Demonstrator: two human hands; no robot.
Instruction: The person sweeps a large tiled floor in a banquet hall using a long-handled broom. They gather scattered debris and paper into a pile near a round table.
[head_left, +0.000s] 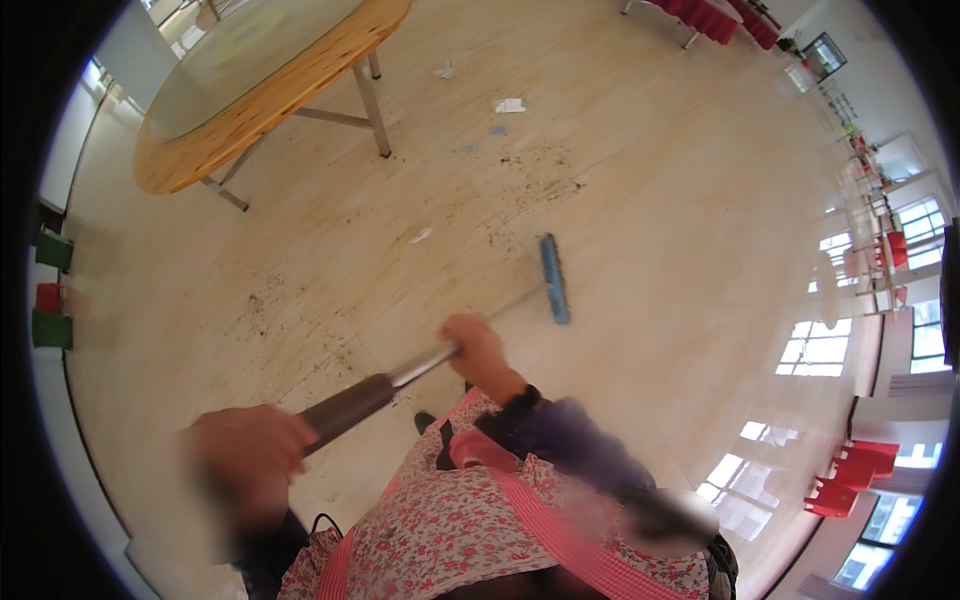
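A long-handled broom slants across the floor in front of me. My left hand is closed around the end of its dark brown grip and looks blurred. Farther along, my right hand wraps the shiny metal handle. The blue broom head rests on the floor ahead and to the right, bristles along its edge. Dark debris is scattered just beyond the head, and a second patch of debris lies to the left. A white scrap is between them.
An oval wooden table with metal legs stands ahead on the left. Paper litter lies beyond the debris. Red stools line the right wall, and green bins the left. Tables with red cloths stand far off.
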